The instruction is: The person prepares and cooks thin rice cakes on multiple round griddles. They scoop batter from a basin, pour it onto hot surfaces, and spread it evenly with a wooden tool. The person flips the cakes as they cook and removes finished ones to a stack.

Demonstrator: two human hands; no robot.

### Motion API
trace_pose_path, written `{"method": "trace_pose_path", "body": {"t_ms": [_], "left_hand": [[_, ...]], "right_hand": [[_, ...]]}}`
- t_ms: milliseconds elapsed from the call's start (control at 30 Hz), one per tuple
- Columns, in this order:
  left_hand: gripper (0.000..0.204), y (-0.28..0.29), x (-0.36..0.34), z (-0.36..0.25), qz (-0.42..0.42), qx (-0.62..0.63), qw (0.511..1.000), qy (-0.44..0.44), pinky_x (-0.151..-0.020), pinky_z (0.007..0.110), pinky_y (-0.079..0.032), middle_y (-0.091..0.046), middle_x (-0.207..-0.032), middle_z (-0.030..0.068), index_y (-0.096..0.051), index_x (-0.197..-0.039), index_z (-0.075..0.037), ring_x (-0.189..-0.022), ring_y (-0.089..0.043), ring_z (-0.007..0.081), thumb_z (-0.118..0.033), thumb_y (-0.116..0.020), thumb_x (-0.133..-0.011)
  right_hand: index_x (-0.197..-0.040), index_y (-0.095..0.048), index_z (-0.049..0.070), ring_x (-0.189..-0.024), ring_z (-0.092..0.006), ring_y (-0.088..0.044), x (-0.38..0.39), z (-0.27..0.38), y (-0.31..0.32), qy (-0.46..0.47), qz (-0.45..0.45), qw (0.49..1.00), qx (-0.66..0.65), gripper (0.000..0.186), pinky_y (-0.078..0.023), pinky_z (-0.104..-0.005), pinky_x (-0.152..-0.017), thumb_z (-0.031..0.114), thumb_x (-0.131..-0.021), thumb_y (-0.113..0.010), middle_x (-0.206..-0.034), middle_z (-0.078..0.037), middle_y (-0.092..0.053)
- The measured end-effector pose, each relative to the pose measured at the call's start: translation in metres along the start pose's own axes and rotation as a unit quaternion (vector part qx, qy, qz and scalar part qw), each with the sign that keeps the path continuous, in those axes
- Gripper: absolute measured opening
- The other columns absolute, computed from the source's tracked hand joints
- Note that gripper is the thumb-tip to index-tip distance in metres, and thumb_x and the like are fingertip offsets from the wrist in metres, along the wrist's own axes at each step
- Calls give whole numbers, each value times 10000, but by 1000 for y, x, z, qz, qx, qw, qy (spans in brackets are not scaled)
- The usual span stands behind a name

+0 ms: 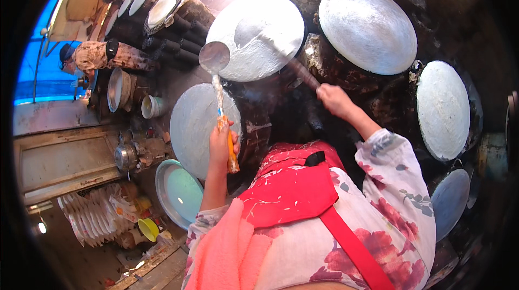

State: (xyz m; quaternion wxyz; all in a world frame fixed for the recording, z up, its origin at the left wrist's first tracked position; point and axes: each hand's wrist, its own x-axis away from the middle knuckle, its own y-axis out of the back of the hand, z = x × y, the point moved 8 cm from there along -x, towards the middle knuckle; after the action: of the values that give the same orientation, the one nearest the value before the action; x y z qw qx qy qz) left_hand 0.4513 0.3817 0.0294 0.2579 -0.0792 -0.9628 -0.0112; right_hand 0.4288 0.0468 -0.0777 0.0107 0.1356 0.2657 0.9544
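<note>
perhaps a paddle (300, 71) in the right hand (336, 101), head blurred

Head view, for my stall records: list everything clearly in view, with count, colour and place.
Round griddles: five, white to grey, around centre
Batter: one layer, white, top centre
Ladle: one, grey and orange, left of centre
Long-handled tool: one, brown handle, centre
Basin: one, pale green, lower left
Bowl: one, yellow, lower left
Pot: one, silver, left
Packets: several, white, lower left
Tarp: one, blue, upper left
Co-worker: one, patterned clothes, upper left
Apron: one, red, lower centre
Towel: one, pink, lower centre
Shirt: one, floral, lower centre
Left hand and right hand: two, bare, centre
</note>
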Motion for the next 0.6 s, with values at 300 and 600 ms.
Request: {"method": "trace_pose_path", "body": {"t_ms": [300, 600], "left_hand": [[279, -13, 8, 3, -5, 2, 1000, 6, -368, 222, -349, -458, -621, 30, -437, -1083, -53, -391, -411, 98, -308, -388, -979], [275, -14, 7, 3, -27, 7, 1000, 12, -366, 213, -345, -452, -630, 27, -447, -1094, -56, -397, -410, 93, -300, -393, -979]], "right_hand": [[-916, -570, 27, -924, -430, -557, -68, -11, 55, -39, -82, 992, 91, 354, -435, -494, -783, 329, -914, -385, -918, -253, -603], [-906, -617, 1, -901, -364, -623, -221, 30, 64, 3, -118, 969, 215, 303, -488, -465, -788, 221, -863, -413, -926, -203, -647]]}}
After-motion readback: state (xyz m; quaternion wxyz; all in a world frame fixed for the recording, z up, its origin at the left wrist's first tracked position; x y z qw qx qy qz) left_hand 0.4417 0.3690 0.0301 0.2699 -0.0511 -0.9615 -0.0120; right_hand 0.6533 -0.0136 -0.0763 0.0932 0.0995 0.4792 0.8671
